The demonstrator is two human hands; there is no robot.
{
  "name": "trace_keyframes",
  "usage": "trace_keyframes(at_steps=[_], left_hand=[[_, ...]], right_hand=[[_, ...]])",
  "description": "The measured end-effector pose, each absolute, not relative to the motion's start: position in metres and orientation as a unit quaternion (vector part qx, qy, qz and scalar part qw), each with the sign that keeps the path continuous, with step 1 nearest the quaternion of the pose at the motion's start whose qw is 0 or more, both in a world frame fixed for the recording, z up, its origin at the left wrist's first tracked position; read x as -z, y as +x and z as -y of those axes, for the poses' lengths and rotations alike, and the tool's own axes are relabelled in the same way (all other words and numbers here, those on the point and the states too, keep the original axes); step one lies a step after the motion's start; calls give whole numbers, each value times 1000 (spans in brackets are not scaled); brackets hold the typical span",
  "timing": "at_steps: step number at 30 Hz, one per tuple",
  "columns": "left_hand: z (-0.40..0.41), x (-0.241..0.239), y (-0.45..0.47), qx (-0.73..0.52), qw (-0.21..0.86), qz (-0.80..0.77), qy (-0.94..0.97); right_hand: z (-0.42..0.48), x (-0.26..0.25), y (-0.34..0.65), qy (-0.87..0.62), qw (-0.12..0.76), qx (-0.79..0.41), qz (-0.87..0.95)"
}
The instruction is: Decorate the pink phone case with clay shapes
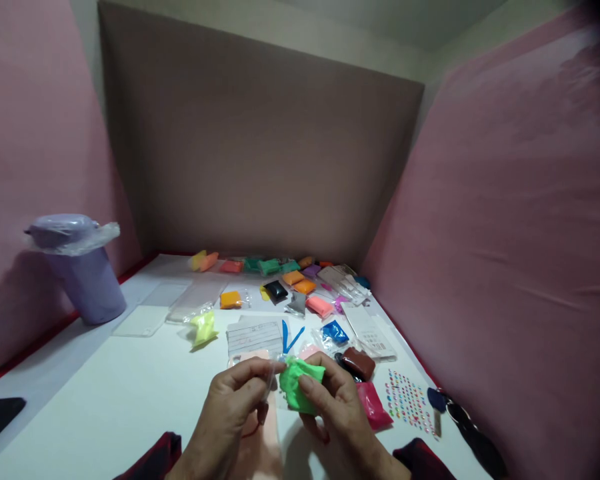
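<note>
Bright green modelling clay (298, 387) is gripped by my right hand (344, 417), thumb on its front and fingers behind. Close to its left edge, my left hand (233, 410) pinches a clear plastic wrapper (270, 381); whether the wrapper is still joined to the clay I cannot tell. Under my hands lies a pale peach sheet or mat (263, 447), partly hidden. Just beyond the clay are two blue modelling tools (291, 339) in a V shape and a printed paper (254, 337). A pink-red clay packet (374, 405) and a brown one (359, 363) lie beside my right hand.
A lilac bin (87, 280) with a plastic liner stands at the left. Several coloured clay packets (269, 267) line the back. A yellow packet (204, 329), clear flat boards (140, 321), a white box (370, 331), a gem sticker sheet (410, 403) and keys (457, 413) lie around.
</note>
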State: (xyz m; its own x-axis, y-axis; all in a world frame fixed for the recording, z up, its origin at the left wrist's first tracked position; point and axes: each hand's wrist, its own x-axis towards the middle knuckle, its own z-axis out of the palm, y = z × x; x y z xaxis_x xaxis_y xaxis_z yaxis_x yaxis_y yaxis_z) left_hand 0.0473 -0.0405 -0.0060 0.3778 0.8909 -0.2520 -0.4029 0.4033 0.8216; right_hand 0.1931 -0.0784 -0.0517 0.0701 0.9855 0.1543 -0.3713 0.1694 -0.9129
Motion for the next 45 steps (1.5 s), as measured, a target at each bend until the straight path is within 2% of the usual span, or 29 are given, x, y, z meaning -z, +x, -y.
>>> trace_keyframes(at_steps=[5,11,16,31,37,45], left_hand=[[38,2,47,-419,746,-392,338],[34,13,47,-380,784,-361,332],[36,15,47,-376,756,-391,366],[41,4,48,-415,793,-338,292],[36,20,49,-430,771,-353,310],[38,26,47,-426,797,-322,283]], right_hand=[[78,50,194,-363,633,-533,428],[79,51,194,-373,622,-540,428],[80,49,193,-370,612,-541,442],[78,53,196,-389,618,-523,440],[81,49,195,-404,597,-518,461],[82,53,196,-423,591,-496,475]])
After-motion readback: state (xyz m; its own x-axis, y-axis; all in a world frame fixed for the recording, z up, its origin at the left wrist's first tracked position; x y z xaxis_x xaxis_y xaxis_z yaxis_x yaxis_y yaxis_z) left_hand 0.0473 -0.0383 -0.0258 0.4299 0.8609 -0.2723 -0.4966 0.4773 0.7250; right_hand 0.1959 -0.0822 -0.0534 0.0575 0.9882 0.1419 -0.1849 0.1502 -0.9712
